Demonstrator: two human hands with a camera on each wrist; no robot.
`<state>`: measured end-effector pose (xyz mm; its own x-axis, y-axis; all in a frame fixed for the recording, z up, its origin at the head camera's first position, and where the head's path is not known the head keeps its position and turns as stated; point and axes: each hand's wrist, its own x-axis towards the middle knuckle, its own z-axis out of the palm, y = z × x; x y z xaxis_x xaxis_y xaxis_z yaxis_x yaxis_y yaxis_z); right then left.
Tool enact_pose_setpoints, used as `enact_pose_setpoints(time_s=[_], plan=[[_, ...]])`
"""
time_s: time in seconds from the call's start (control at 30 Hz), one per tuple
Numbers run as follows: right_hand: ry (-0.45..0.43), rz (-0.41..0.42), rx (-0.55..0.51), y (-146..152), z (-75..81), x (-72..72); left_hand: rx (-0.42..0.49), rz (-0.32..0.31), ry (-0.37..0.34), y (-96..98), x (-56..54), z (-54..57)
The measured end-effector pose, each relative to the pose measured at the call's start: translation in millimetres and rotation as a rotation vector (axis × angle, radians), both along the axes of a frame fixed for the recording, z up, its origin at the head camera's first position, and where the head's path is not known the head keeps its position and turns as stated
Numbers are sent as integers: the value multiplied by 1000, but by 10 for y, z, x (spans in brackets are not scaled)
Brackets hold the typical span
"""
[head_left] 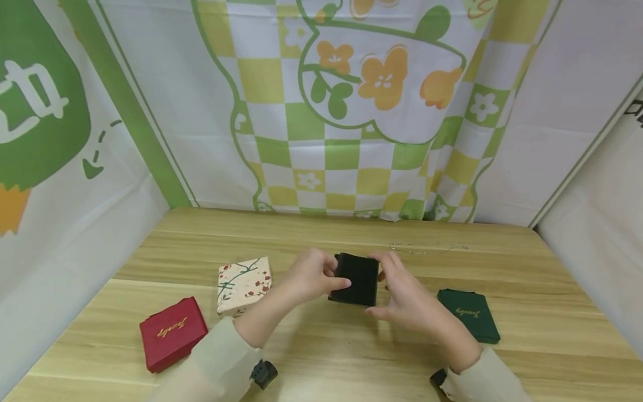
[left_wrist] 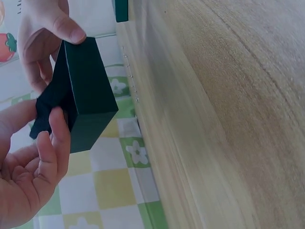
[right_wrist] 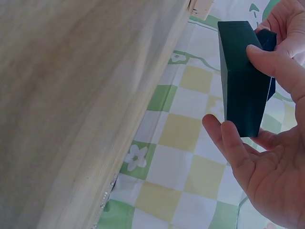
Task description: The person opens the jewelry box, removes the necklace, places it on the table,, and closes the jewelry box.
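A small dark-green open box [left_wrist: 90, 81] is held above the table, its black lining [head_left: 358, 279] facing up in the head view. My left hand [head_left: 313, 274] pinches a dark pad [left_wrist: 47, 106] that sticks up from the box's open side at its left edge. On the opposite side my right hand [head_left: 402, 287] grips the box between thumb and fingers, as the right wrist view shows. Right of the hands lies a flat green lid [head_left: 471, 315] with gold lettering. Behind them a thin chain [head_left: 419, 253] is spread on the table.
On the left of the wooden table [head_left: 351, 357] are a red box [head_left: 173, 335] with gold lettering and a cream box [head_left: 244, 285] with a floral branch pattern. A checkered curtain [head_left: 341, 153] hangs along the back edge, with white fabric walls at the sides.
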<state>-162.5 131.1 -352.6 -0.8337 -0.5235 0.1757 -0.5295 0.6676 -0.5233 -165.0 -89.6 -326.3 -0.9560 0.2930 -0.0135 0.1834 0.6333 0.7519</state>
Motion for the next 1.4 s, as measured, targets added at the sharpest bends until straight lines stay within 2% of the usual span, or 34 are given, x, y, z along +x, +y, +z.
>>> enact_pose_setpoints(time_s=[0.17, 0.27, 0.4, 0.5, 0.6, 0.77, 0.97, 1.27, 1.4], plan=[[26, 4, -21, 20, 18, 4, -74, 50, 76, 39, 24, 25], [13, -1, -36, 35, 32, 4, -72, 63, 94, 21, 40, 34], [-9, -9, -62, 58, 57, -1, 5, 73, 16, -57, 41, 11], [-7, -10, -77, 69, 74, -2, 73, 61, -53, -117, 36, -6], [4, -1, -87, 70, 82, 0, 99, 41, -89, -151, 35, -12], [16, 24, -101, 70, 78, 6, 92, 26, -108, -161, 19, -47], [20, 36, -103, 73, 64, 12, 72, 16, -96, -154, -9, -90], [-13, 60, -98, 56, 77, 24, 123, 74, -135, -137, -65, -110], [-9, 64, -90, 44, 98, 38, 153, 76, -133, -130, -97, -115]])
